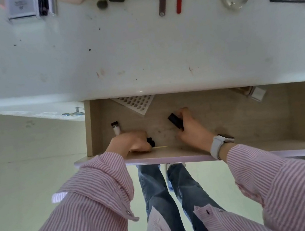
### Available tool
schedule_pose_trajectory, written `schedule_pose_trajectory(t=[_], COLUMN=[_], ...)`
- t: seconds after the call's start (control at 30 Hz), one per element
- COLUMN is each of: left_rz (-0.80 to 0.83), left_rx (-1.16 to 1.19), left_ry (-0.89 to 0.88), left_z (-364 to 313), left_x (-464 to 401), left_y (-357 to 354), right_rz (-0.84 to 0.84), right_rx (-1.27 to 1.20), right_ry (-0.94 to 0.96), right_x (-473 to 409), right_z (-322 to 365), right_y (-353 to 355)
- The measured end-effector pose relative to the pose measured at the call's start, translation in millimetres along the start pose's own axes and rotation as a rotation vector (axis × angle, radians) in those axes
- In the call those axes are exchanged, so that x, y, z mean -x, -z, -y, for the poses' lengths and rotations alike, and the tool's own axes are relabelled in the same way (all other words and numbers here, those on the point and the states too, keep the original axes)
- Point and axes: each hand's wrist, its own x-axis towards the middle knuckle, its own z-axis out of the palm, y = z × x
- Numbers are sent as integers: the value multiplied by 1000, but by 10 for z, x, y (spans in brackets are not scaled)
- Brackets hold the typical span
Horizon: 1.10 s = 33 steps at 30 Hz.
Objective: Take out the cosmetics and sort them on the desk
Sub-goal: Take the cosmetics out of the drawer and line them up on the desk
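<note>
My left hand (131,141) grips a small black item (151,142), right hand (186,125) a black tube (174,120) in the drawer (248,118); either could snag the desk (138,57) edge lifting out.

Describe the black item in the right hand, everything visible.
The black tube is small, oblong, matte or slightly glossy, probably a lipstick case. It tilts diagonally over the drawer floor, upper end free and pointing up-left, lower end hidden in the right hand, whose fingers wrap it. No label is legible.

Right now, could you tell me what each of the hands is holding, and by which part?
The right hand grips a black tube by its lower end. The left hand closes over a small black item, mostly hidden.
</note>
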Motion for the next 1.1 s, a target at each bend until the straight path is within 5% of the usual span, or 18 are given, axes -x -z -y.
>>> schedule_pose_trajectory(t=[0.27,0.73,0.93,1.1], left_rz=[33,-166,-579,-906], left_rx=[167,-61,3,228], left_ry=[-12,-108,-81,1], left_z=[114,281,573,904], left_x=[71,553,776,904], left_y=[32,77,-43,-187], right_rz=[6,61,67,200], right_rx=[11,185,337,745], right_ry=[78,114,177,601], right_x=[22,-2,-146,-311], right_z=[79,341,551,855], right_y=[30,-10,-151,-392])
